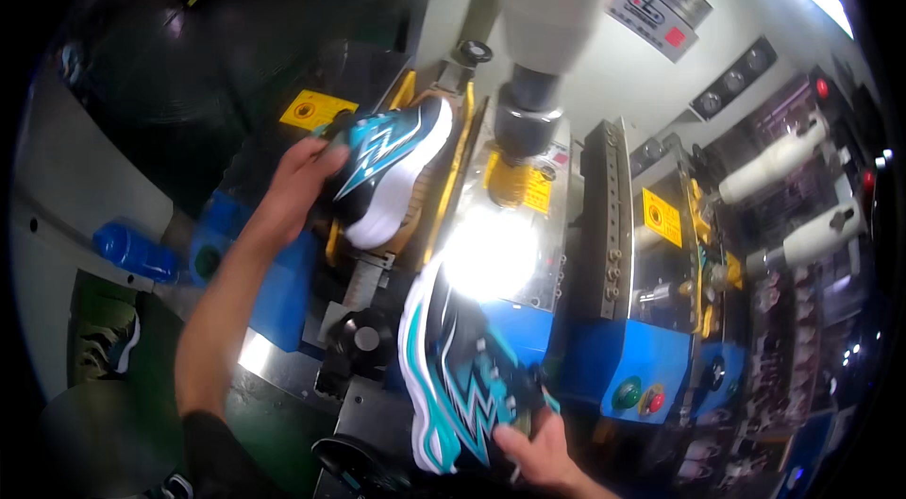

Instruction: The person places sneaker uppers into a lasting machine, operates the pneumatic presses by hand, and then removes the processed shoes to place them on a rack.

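Left fingers (307,151) grip a black-teal, white-soled shoe (385,159); right fingers (515,443) hold a second black-teal shoe (468,395). Support both without crushing.

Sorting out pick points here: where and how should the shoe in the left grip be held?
Likely by the upper near its opening, coming from the left. The shoe is tilted with its thick white sole toward the right, so the opening side faces left. The left grip holds it on that side, clear of the sole.
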Available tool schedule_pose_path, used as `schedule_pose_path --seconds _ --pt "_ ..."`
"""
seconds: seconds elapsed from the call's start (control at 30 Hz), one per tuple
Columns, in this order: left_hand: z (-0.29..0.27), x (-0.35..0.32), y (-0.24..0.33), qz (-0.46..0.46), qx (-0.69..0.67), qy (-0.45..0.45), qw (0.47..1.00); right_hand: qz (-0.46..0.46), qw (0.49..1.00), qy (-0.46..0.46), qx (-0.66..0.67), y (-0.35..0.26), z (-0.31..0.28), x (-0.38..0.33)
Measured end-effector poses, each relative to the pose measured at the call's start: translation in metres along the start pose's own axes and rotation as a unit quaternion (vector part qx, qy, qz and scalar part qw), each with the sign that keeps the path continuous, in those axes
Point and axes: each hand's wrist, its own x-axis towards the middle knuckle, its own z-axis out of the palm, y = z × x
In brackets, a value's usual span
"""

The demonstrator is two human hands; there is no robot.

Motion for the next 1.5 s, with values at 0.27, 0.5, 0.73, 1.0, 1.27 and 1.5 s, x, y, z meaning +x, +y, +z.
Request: schedule_pose_path --seconds 0.27,0.5,0.73,1.0,1.27,1.5 --pt "-0.167 -0.247 -0.094 0.065 -0.319 0.307 0.894 0.169 0.978 -0.075 0.099 -0.131 0.1 0.257" --pt "-0.164 -0.363 -0.168 0.072 -0.041 0.491 0.867 -0.125 0.899 0.228 -0.352 -0.05 0.171 0.385" --pt "-0.1 -0.385 -0.21 -0.08 -0.041 0.507 0.857 -0.036 0.926 0.202 -0.317 -0.053 0.156 0.374" --pt "-0.08 -0.41 -0.147 0.04 -0.271 0.432 0.859 -0.392 0.772 -0.035 -0.499 -0.06 0.098 0.201" --pt "0.048 -0.49 -0.127 0.094 -0.368 0.398 0.835 -0.335 0.69 -0.057 -0.638 0.078 -0.049 -0.01" --pt "0.166 -0.6 -0.095 0.076 -0.192 0.405 0.891 -0.076 0.918 -0.373 0.11 0.084 -0.055 -0.132"
